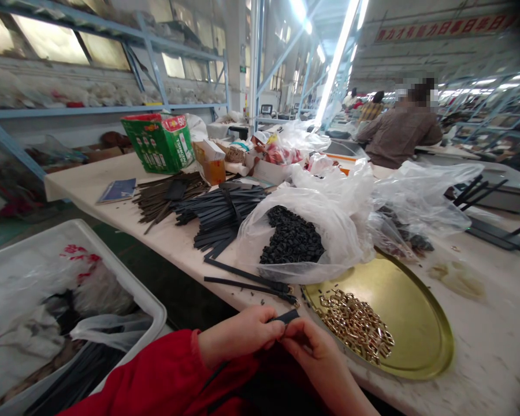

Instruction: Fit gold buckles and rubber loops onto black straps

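Note:
My left hand (238, 338) is closed in a pinch on a thin black strap (286, 316) at the near edge of the table. My right hand (312, 346) meets it from the right, fingers curled and pinched at the same strap end. Just right of the hands lies a round brass tray (416, 312) holding a heap of gold metal buckles (355, 326). Two finished black straps (251, 280) lie on the table in front of the hands. Behind them an open clear plastic bag holds small black loops (292, 237).
A pile of black straps (219, 214) lies farther back, with a green carton (160, 141) and small boxes behind. More clear bags (420, 196) sit at right. A white bin (69, 300) with bagged straps stands at left. A person (398, 130) sits at another bench beyond.

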Tool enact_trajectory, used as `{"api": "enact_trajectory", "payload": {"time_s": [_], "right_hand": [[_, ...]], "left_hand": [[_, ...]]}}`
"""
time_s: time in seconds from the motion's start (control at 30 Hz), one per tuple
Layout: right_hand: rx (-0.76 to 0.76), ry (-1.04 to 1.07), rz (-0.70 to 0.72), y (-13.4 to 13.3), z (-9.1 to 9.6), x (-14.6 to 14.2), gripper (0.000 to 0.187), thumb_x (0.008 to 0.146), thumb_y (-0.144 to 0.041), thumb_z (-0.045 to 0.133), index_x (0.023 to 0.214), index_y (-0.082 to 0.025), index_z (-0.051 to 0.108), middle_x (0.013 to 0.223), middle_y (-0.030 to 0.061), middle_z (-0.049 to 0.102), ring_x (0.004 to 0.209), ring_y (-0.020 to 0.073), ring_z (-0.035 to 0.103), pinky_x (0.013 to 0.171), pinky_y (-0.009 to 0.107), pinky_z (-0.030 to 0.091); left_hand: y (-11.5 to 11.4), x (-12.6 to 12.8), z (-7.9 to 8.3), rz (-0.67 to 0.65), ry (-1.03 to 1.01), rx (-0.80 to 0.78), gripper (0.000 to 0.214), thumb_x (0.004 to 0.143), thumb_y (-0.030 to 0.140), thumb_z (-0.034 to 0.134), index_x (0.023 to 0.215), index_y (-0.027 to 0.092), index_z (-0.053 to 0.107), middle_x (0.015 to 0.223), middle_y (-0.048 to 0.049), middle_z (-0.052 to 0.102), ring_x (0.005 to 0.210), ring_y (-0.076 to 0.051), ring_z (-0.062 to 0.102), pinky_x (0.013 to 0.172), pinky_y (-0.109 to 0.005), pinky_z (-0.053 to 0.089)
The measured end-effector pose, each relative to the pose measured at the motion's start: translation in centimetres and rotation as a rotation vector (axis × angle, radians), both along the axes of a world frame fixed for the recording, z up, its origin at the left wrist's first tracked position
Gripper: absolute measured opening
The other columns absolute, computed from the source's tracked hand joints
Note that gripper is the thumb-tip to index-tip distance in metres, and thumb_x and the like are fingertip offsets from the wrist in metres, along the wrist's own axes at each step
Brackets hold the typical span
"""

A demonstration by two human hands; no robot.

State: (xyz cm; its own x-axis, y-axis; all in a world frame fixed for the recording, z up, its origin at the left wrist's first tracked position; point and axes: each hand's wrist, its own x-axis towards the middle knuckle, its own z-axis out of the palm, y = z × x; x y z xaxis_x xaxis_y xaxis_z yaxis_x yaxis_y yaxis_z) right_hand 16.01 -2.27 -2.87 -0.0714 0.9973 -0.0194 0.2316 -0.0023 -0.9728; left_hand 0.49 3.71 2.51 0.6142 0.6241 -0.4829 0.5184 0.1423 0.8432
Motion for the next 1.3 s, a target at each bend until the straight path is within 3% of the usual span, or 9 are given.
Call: {"api": "enact_trajectory", "payload": {"time_s": [0.17,0.37,0.53,0.67,0.9,1.1,1.3], "right_hand": [[-0.097,0.269,-0.12,0.1,-0.7,-0.3,0.027,0.069,-0.029,0.067,0.095,-0.022,0.061,0.069,-0.0019,0.06,0.063,0.0137,0.055,0.06,0.024,0.044],[-0.359,0.832,-0.367,0.7,-0.8,-0.4,0.03,0.06,-0.034,0.078,0.084,-0.021,0.065,0.072,-0.0031,0.065,0.062,0.0073,0.056,0.061,0.017,0.047],[-0.54,1.132,-0.386,0.4,-0.8,-1.7,0.032,0.057,-0.024,0.082,0.083,-0.021,0.064,0.07,-0.0049,0.064,0.059,0.0037,0.058,0.059,0.013,0.049],[-0.501,1.072,-0.379,-0.2,-1.2,-2.6,0.033,0.054,-0.028,0.083,0.078,-0.017,0.063,0.065,-0.0041,0.063,0.054,0.0041,0.057,0.053,0.013,0.049],[-0.39,1.056,-0.538,0.0,-0.3,-2.4,0.035,0.051,-0.028,0.084,0.076,-0.019,0.06,0.069,-0.0071,0.062,0.053,0.0029,0.055,0.052,0.012,0.048],[-0.323,0.81,-0.387,-0.6,-1.2,-3.3,0.032,0.061,-0.04,0.077,0.077,-0.017,0.062,0.061,-0.0035,0.061,0.055,0.0073,0.053,0.053,0.017,0.044],[-0.289,0.645,-0.31,-1.3,-1.0,-3.2,0.036,0.069,-0.052,0.065,0.072,-0.016,0.061,0.064,0.0003,0.061,0.061,0.0123,0.053,0.056,0.023,0.044]], "left_hand": [[0.3,-0.4,-0.3,0.0,-0.058,0.085,0.033,0.087,0.037,0.03,0.067,0.016,0.046,0.054,0.0032,0.047,0.047,-0.009,0.038,0.05,-0.021,0.031],[-0.2,-0.9,-0.1,0.001,0.07,0.258,0.024,0.085,0.029,0.036,0.074,0.015,0.053,0.062,0.0022,0.052,0.052,-0.01,0.046,0.049,-0.02,0.033],[-1.1,-0.6,-0.8,-0.047,0.111,0.531,0.021,0.084,0.021,0.039,0.074,0.016,0.056,0.075,-0.0015,0.058,0.069,-0.013,0.05,0.063,-0.021,0.035],[-1.5,-0.1,-1.3,-0.052,0.065,0.536,0.021,0.085,0.02,0.039,0.073,0.015,0.055,0.075,-0.0014,0.059,0.07,-0.013,0.05,0.064,-0.021,0.035],[-1.7,-0.3,-1.0,0.071,0.031,0.323,0.02,0.082,0.024,0.042,0.072,0.015,0.057,0.067,-0.0003,0.058,0.061,-0.012,0.049,0.055,-0.022,0.034],[-2.1,-0.3,-1.5,0.25,-0.312,-0.032,0.017,0.076,0.029,0.054,0.076,0.012,0.051,0.07,-0.0022,0.059,0.066,-0.013,0.055,0.063,-0.024,0.042],[-2.2,-0.2,-1.4,0.314,-0.283,-0.092,0.02,0.071,0.031,0.055,0.069,0.014,0.045,0.06,0.0002,0.056,0.058,-0.011,0.052,0.057,-0.023,0.038]]}}
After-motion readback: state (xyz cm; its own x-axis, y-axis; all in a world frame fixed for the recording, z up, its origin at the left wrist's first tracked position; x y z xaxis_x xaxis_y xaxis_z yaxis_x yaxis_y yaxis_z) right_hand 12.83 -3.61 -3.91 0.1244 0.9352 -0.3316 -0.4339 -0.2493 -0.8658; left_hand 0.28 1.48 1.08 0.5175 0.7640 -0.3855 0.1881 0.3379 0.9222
